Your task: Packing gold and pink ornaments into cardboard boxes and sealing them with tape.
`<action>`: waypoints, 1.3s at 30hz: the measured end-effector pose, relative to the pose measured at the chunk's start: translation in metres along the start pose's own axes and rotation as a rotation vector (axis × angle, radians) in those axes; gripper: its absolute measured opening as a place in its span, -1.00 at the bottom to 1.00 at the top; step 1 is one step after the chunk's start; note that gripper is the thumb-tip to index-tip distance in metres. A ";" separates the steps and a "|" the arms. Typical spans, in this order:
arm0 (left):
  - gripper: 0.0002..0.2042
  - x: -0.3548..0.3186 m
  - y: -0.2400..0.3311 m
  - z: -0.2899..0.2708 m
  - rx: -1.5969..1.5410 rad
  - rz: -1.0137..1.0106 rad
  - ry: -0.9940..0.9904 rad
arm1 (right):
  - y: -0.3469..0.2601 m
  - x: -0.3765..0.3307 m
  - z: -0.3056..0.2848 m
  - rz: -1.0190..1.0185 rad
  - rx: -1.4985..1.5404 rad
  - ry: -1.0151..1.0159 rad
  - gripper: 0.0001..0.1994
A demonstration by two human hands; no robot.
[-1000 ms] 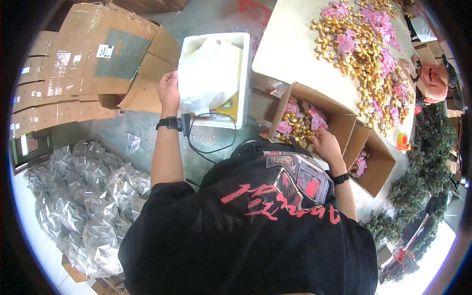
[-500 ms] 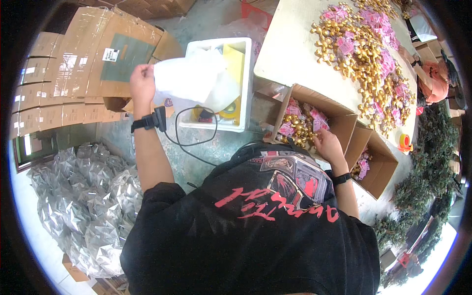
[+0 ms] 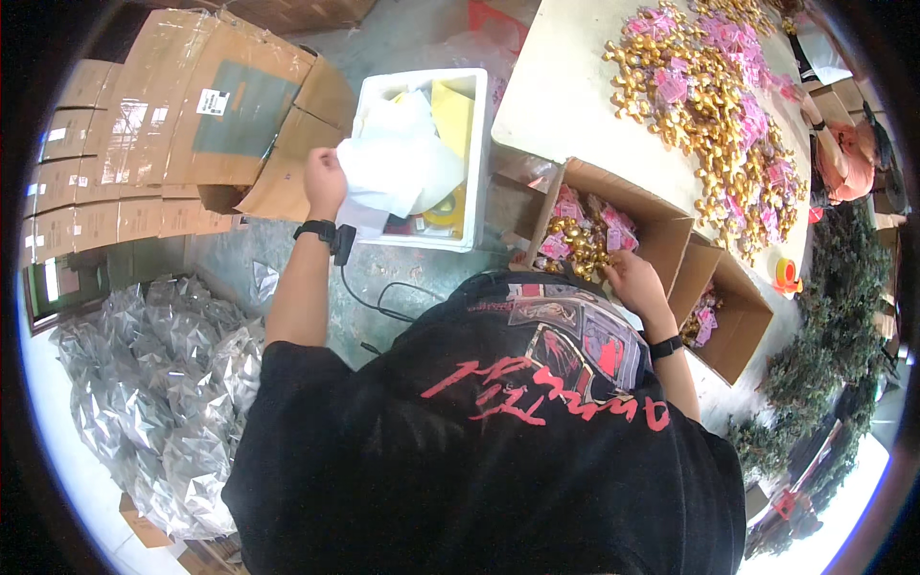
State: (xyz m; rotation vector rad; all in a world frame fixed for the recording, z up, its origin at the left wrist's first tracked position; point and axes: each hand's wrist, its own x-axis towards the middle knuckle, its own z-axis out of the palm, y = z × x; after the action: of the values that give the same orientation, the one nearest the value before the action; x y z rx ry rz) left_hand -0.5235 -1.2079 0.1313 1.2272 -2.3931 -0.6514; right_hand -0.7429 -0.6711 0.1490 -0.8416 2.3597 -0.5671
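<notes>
My left hand (image 3: 326, 182) is closed on the edge of a thin white sheet (image 3: 388, 171). The sheet hangs over a white foam box (image 3: 481, 144) and covers part of what lies in it. A yellow sheet (image 3: 450, 115) and a roll of yellow tape (image 3: 447, 207) show beside it. My right hand (image 3: 636, 282), fingers curled together, rests at the near side of an open cardboard box (image 3: 661, 247). Shiny gold ornaments (image 3: 581, 251) with pink tags lie in that box against my fingertips. Whatever is between those fingers is too small to make out.
A second cardboard box (image 3: 736, 331) adjoins the first. The pale table (image 3: 546, 105) carries a large heap of gold ornaments (image 3: 709, 144) and a tape roll (image 3: 787, 275). Stacked cartons (image 3: 144, 125) and silver star-like pieces (image 3: 163, 402) are at left. A person (image 3: 843, 158) is at far right.
My left hand has moved right and slightly down with the white sheet, which now lies lower over the foam box. My right hand has barely moved.
</notes>
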 end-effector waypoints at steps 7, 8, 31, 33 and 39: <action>-0.81 0.041 0.034 -0.041 -0.010 0.095 -0.046 | 0.001 0.005 -0.003 0.027 0.005 -0.060 -0.71; -0.81 0.057 0.021 -0.053 -0.020 0.127 0.069 | 0.002 0.010 -0.007 0.018 -0.030 -0.071 -0.70; -0.89 -0.117 0.120 0.010 -1.154 -0.466 -0.406 | -0.238 0.132 0.053 -0.367 0.246 -0.049 -0.51; -0.89 -0.123 0.098 0.010 -1.050 -0.407 -0.400 | -0.237 0.137 0.066 -0.388 0.124 -0.145 -0.58; -0.81 -0.145 0.047 -0.034 -1.173 -0.569 -0.051 | -0.207 0.179 0.078 -0.176 0.213 -0.161 -0.61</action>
State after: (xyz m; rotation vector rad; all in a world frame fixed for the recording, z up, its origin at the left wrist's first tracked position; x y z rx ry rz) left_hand -0.4569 -1.0720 0.1688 1.2292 -1.1601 -1.8734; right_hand -0.7187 -0.9549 0.1389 -0.9637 2.0512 -0.7779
